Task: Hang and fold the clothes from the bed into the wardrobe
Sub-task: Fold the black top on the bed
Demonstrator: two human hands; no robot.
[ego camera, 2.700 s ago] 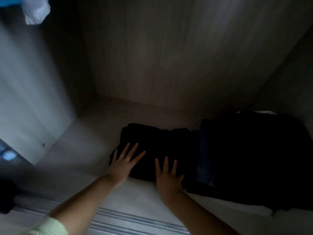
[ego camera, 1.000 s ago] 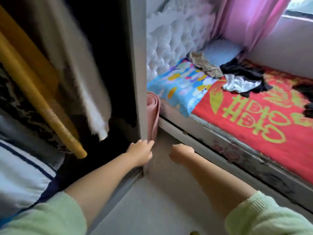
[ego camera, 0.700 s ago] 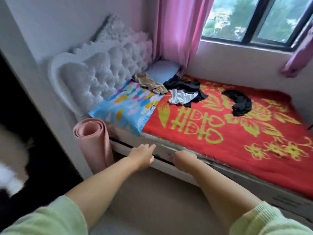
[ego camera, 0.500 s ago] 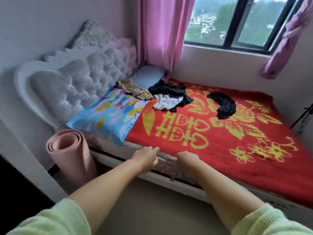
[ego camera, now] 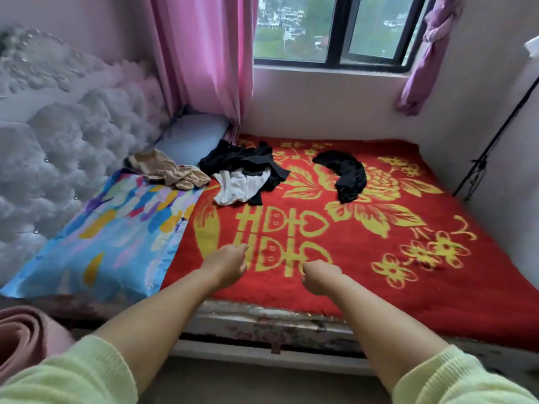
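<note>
The clothes lie on the bed (ego camera: pixel 379 287), all toward its far half, measured here from the colourful pillow (ego camera: pixel 110 228) at the head end. A tan garment (ego camera: pixel 169 170) lies crumpled on the pillow's far corner, its long axis running roughly across the pillow's top edge. Just beyond the pillow's far right corner, a black garment (ego camera: pixel 245 161) is heaped with a white garment (ego camera: pixel 239 185) partly under it, the white part facing the near edge of the bed. Farther from the pillow, well apart from that heap, a black curved garment (ego camera: pixel 347 173) lies alone, bent like a crescent with its long axis running from the window side toward the near edge.

The left hand (ego camera: pixel 227 266) and the right hand (ego camera: pixel 318 275) hang over the near part of the red blanket (ego camera: pixel 423 301), both with fingers curled in and holding nothing, well short of any garment. A rolled pink mat (ego camera: pixel 26 336) stands below the pillow's near corner.
</note>
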